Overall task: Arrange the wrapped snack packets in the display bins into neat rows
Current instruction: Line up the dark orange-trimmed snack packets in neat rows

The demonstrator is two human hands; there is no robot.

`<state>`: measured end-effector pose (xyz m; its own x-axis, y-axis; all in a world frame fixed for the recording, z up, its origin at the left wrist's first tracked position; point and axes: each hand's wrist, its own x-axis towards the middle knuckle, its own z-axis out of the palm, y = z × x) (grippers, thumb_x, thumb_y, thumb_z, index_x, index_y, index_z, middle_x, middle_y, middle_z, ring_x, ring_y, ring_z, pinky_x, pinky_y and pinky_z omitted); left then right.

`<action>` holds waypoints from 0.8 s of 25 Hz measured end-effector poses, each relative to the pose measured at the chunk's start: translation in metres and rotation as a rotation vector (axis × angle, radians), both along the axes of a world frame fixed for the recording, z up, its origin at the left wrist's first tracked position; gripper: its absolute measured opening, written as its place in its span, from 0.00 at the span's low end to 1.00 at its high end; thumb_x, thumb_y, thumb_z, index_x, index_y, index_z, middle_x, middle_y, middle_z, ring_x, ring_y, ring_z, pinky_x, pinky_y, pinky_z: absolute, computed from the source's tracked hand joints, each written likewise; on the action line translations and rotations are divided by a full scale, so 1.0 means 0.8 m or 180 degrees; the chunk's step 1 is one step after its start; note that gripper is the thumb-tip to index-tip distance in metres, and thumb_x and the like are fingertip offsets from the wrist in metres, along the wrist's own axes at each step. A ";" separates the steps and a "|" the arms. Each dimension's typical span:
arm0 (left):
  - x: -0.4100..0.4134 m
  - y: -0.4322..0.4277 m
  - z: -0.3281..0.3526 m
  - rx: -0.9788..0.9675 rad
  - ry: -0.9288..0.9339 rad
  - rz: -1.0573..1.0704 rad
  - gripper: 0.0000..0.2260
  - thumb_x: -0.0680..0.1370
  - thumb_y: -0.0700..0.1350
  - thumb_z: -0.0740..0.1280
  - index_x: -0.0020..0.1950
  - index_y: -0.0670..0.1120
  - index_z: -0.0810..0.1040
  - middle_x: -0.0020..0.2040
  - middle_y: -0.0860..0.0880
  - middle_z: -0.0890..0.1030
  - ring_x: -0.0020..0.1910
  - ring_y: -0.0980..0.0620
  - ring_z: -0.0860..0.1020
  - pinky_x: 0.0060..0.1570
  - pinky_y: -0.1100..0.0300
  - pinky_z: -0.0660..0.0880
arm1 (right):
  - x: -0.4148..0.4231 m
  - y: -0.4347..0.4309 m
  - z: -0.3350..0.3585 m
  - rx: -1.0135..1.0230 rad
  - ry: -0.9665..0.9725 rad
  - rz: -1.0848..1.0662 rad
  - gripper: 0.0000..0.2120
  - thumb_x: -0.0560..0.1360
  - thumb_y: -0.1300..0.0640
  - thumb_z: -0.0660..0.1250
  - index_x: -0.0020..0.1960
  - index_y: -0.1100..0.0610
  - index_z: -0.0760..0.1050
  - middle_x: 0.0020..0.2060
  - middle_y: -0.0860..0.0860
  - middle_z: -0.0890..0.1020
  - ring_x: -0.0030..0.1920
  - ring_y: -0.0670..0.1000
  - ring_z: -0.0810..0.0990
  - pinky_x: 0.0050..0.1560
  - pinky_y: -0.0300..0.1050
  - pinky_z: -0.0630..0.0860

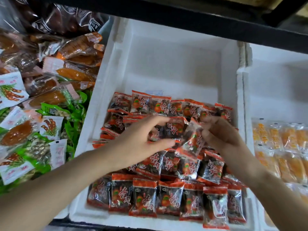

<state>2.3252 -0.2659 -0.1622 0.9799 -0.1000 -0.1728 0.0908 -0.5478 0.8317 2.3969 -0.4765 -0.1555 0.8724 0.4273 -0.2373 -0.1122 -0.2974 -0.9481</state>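
Mid-task, working the middle white foam bin (166, 64). Red-and-black packets (208, 167) fill its near half; the far half is bare foam. The near row (145, 197) stands upright edge to edge and looks done. The far row (160, 105) is also lined up, roughly. The band between them is loose: packets tilted and overlapping. Right hand (221, 135): grip narrow, fingers curled, pinching the right edge of one lifted packet (191, 139), which hangs tilted above the jumble, clear of the rows. Left hand (141, 137): grip wide, forefinger and thumb spread apart over the middle packets just left of the lifted one; motion blur, so can't tell whether it touches any of them. Judgement: the step in hand is building the middle rows, one packet at a time, with the left hand holding or clearing a slot and the right hand feeding. Next move probably calls for turning the lifted packet upright, label toward the near side, and seating it against its neighbours without knocking the far row over. Slick wrappers, so expect sliding. Roughly half done for this bin, I'd guess. Left bin: mixed snacks (50, 80) in a heap, unsorted. Right bin (275, 89): yellow packets (283, 139) lie fairly flat side by side. Black shelf (166, 19) overhangs the far side.
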 end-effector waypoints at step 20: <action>-0.201 -0.038 -0.048 0.0218 0.0143 0.1691 0.27 0.75 0.45 0.70 0.63 0.64 0.58 0.57 0.69 0.66 0.56 0.75 0.69 0.53 0.81 0.63 | -0.150 0.071 -0.043 -0.0988 -0.0161 0.0753 0.03 0.76 0.57 0.66 0.44 0.52 0.74 0.28 0.47 0.79 0.29 0.44 0.77 0.32 0.37 0.73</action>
<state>2.1642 -0.2967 -0.2004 0.8839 0.4205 -0.2045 0.4049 -0.4697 0.7845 2.2766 -0.4201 -0.1898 0.7724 0.5326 -0.3460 0.0384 -0.5829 -0.8116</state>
